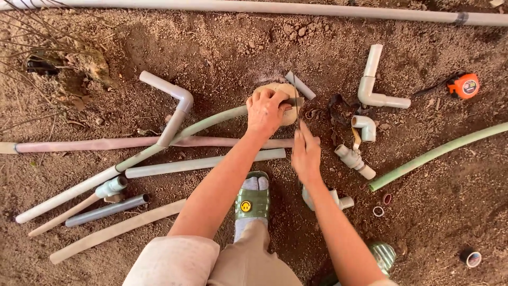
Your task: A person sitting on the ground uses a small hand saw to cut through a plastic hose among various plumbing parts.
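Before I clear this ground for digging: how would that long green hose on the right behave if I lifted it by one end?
The green hose lies in a gentle curve across the soil, so it probably bends and sags rather than lifting stiff. Its hollow cut end suggests it is fairly light. Being round, it might roll a little if nudged sideways.

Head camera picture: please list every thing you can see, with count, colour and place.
long pipes: several, grey, pink, tan, lying on soil at left
top pipe: one, white, along upper edge
hose: one, pale green, right
elbow pipe: one, white, upper right
small fittings: a few, grey, centre right
tape measure: one, orange, far right
tape roll: one, dark, lower right
stone: one, tan, under left hand
sandal: one, green, bottom centre
left hand: on stone, holding a short pipe piece
right hand: holding thin blade
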